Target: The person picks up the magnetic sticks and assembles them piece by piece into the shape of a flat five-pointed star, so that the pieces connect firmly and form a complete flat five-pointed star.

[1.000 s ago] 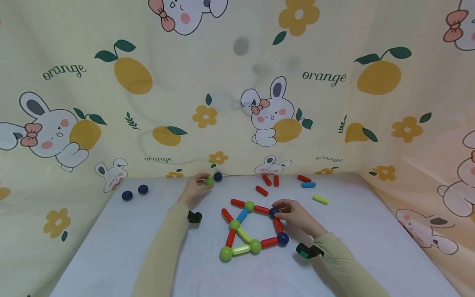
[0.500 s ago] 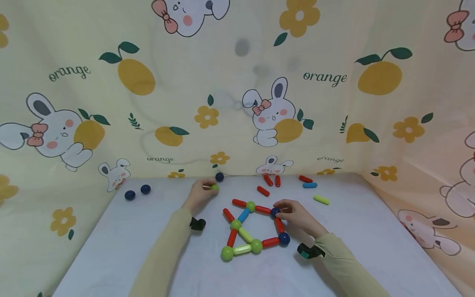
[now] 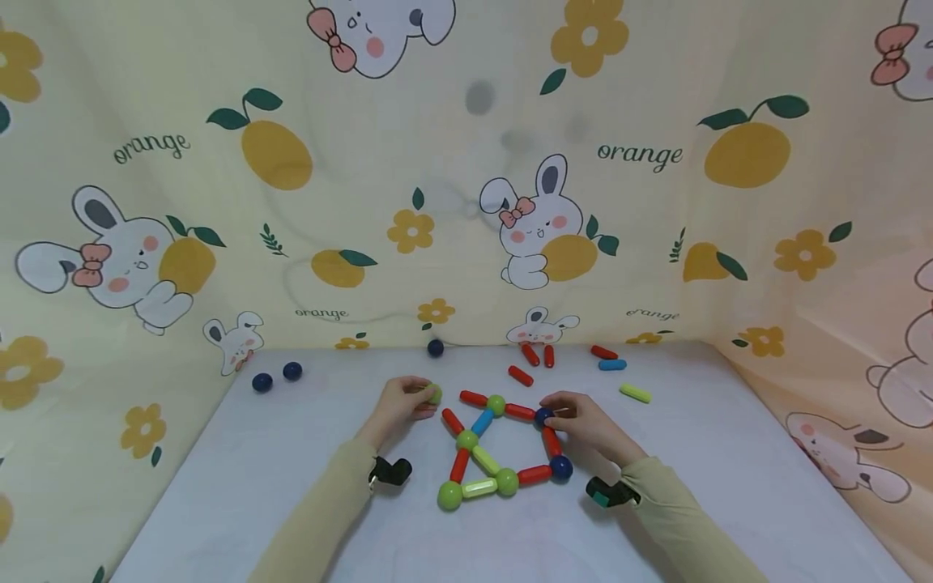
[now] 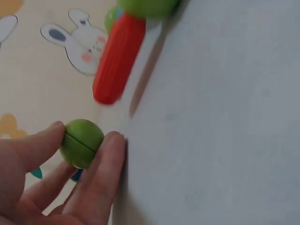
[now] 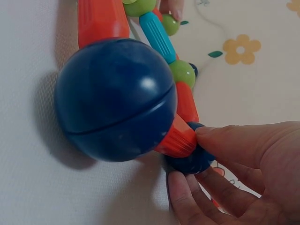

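Note:
My left hand [image 3: 402, 405] pinches a green ball [image 4: 82, 143] between thumb and fingers, just left of a structure of rods and balls. The structure's red rod [image 4: 119, 58] juts toward that ball, with a gap between them in the left wrist view. At the structure's far right corner, my right hand [image 3: 586, 423] grips a dark blue ball [image 5: 194, 159] with thumb and fingertips. Red rods join this ball to a green ball [image 3: 496, 405] and to the nearer dark blue ball [image 5: 117, 101]. A blue rod [image 3: 483, 421] and light green rods [image 3: 484, 461] link other green balls.
Two dark blue balls [image 3: 262, 382] lie at the table's far left, and another blue ball [image 3: 435, 348] sits by the back curtain [image 3: 408, 283]. Loose red rods [image 3: 521, 376], a blue rod [image 3: 612, 365] and a light green rod [image 3: 635, 393] are scattered at the back right.
My left hand has brought the green ball from beside the back blue ball toward me, closer to the structure's left side. The right hand keeps its hold on the blue ball.

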`<state>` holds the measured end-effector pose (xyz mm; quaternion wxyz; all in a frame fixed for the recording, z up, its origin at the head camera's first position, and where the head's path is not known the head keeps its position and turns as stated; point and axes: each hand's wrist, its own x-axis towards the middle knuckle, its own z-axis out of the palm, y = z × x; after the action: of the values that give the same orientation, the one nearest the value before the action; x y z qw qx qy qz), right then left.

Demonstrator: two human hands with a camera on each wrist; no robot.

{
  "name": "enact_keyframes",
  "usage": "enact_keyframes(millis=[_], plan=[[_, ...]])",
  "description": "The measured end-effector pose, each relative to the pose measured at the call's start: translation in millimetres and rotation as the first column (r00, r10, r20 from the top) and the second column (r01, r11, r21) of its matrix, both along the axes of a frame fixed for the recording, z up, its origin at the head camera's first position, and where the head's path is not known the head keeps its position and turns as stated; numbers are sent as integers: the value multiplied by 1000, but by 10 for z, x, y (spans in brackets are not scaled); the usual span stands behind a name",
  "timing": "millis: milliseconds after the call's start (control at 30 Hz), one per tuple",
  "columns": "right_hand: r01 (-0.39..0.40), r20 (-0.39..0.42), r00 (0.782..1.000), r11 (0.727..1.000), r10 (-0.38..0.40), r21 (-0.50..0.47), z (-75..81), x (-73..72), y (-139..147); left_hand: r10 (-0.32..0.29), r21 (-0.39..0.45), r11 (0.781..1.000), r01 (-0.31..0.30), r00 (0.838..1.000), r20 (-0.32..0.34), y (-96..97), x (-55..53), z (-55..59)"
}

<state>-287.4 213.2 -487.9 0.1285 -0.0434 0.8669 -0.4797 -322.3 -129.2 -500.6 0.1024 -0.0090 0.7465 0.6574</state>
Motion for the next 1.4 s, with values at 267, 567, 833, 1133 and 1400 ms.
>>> enact_keyframes(millis=[267,567,833,1133,1400], plan=[[0,2,1000,1000,0,-6,-7,1,-3,-60,56,997,55,993,98,76,83,-20],[-14,13,1000,1000,14,1,14,-4,-8,-55,63,997,49,993,103,105,128,-3],[-112,21,994,993,111,44,150,-181,12,-40,78,996,31,993,108,123,137,5],[-194,20,981,981,194,-7,387,-493,-271,-19,109,994,8,995,101,147,152,-20],[-276,103,955,960,278,-35,267,-697,-619,-7,121,993,-4,996,91,174,178,-3]])
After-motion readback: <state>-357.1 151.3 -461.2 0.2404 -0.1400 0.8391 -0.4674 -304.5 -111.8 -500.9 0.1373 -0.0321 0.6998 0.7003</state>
